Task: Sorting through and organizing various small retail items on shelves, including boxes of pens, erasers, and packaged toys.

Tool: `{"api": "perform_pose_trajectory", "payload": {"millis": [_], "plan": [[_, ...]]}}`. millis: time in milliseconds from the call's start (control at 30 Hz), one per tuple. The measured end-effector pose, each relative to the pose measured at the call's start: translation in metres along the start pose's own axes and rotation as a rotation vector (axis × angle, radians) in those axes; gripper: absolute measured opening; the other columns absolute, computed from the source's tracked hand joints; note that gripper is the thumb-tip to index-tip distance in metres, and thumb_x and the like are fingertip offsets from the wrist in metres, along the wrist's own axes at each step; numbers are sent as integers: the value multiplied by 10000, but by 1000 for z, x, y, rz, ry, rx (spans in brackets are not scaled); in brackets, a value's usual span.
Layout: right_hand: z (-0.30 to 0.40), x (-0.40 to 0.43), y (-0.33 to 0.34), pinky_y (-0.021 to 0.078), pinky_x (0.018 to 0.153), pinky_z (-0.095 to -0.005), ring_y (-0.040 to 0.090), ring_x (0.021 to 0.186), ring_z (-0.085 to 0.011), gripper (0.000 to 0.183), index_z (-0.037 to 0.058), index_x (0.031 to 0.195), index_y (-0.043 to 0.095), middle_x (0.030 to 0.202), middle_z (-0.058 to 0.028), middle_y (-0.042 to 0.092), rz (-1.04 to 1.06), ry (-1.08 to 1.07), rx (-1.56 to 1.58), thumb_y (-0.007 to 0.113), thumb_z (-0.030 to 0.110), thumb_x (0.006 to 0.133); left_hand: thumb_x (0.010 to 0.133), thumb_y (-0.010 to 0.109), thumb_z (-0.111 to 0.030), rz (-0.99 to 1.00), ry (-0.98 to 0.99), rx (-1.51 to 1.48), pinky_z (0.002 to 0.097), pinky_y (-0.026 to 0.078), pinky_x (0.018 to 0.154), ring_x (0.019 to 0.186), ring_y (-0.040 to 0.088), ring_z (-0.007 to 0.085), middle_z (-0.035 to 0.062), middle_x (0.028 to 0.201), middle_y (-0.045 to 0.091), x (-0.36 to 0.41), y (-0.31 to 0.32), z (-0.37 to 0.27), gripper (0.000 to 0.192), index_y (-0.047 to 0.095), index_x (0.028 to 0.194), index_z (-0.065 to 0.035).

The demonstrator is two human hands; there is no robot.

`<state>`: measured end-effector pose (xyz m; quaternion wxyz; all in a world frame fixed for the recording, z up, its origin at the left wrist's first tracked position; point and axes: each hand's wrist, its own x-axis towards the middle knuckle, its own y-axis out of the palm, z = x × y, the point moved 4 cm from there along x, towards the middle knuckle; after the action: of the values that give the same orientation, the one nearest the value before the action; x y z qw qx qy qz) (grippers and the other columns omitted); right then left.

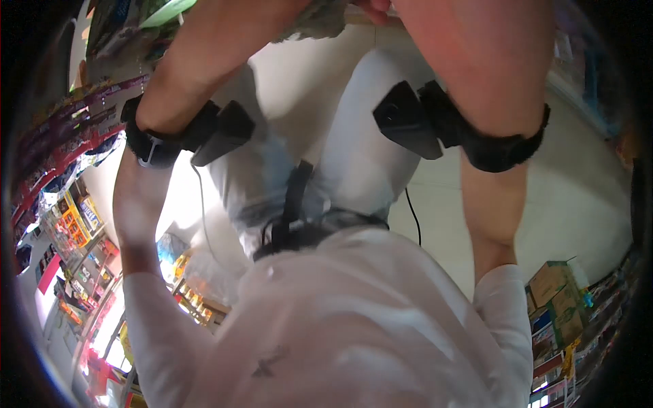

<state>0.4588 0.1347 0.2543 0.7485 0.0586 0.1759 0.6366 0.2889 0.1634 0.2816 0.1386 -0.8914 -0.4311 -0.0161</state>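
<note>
Both forearms reach up past the top edge of the head view. My left hand is out of view. A small part of my right hand [376,11] seems to show at the top edge, its fingers cut off, and what it holds cannot be seen. Between the forearms, near the top, hangs a grey, ragged-edged cloth-like thing [321,20]; whether a hand touches it is hidden. Each forearm wears a black strap, the left strap [158,145] and the right strap [502,150], with a black device attached. My legs in light trousers [372,127] stand below.
Shelves of packaged goods [76,219] run along the left. A clear plastic bag [211,273] lies behind my left side. Cardboard boxes [558,296] are stacked at lower right near more shelving. Pale tiled floor [576,204] stretches to the right. A thin black cable [413,214] hangs by my waist.
</note>
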Motion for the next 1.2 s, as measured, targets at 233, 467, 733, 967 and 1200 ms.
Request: {"api": "perform_pose_trajectory", "payload": {"millis": [233, 467, 733, 967, 1200], "plan": [[-5, 43, 29, 433, 762, -242, 544, 831, -79, 369, 19, 1205, 548, 1070, -59, 611, -16, -115, -59, 507, 306, 977, 939, 567, -206, -142, -491, -121, 224, 454, 584, 684, 599, 90, 45, 785, 631, 13, -2, 5, 230, 606, 1027, 3], [-32, 40, 39, 365, 477, -222, 480, 527, -60, 205, 80, 1087, 663, 646, 37, 524, 589, 39, -278, 564, 200, 953, 946, 548, -157, -109, -280, 657, 321, 473, 750, 803, 606, 158, 99, 843, 667, -72, -40, -8, 217, 656, 1029, 12], [-13, 38, 49, 408, 548, -239, 530, 617, -82, 254, 43, 1103, 629, 764, -36, 646, 986, 53, -623, 639, 153, 875, 860, 628, -62, 38, -554, -146, 195, 404, 647, 740, 525, 34, -2, 816, 608, -68, -90, 25, 100, 560, 933, -49], [-118, 55, 21, 442, 597, -287, 560, 665, -125, 256, 14, 1028, 615, 751, -50, 608, 898, 254, -814, 615, 163, 821, 877, 657, -173, 251, -756, -16, 228, 460, 678, 805, 560, 73, 27, 897, 635, -89, -70, 141, 241, 580, 1072, -54], [-196, 35, -10, 434, 600, -263, 508, 635, -101, 285, 50, 1122, 575, 872, -29, 579, 626, 106, -778, 642, 147, 861, 893, 658, -227, 266, -893, 43, 210, 370, 489, 545, 454, 32, -28, 663, 556, -122, -46, 195, 202, 606, 980, -52]]}}
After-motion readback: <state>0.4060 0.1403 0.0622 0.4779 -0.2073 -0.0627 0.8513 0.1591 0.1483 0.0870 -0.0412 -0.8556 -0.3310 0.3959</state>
